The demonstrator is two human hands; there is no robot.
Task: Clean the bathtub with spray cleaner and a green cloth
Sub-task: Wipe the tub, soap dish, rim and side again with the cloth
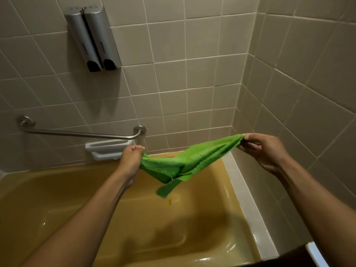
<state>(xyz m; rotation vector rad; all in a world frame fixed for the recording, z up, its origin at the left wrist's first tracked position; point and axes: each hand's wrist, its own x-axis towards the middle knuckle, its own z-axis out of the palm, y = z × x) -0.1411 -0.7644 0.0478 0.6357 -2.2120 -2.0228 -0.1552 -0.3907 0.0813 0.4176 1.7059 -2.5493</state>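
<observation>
Currently the green cloth (192,160) hangs in the air over the far right part of the bathtub (57,199), touching no surface, stretched between both hands with its long axis running left to right and rising rightward. The left hand (133,157) curls its fingers tight around the lower end; the right hand (264,149) pinches the higher corner between thumb and fingertips. Wiping likely means bringing it straight down, and the left hand sits lower, nearer the bathtub's floor.

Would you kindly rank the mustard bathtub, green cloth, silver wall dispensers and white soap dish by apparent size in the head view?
1. Mustard bathtub
2. Green cloth and silver wall dispensers, about level; cloth hangs nearer.
3. White soap dish
</observation>
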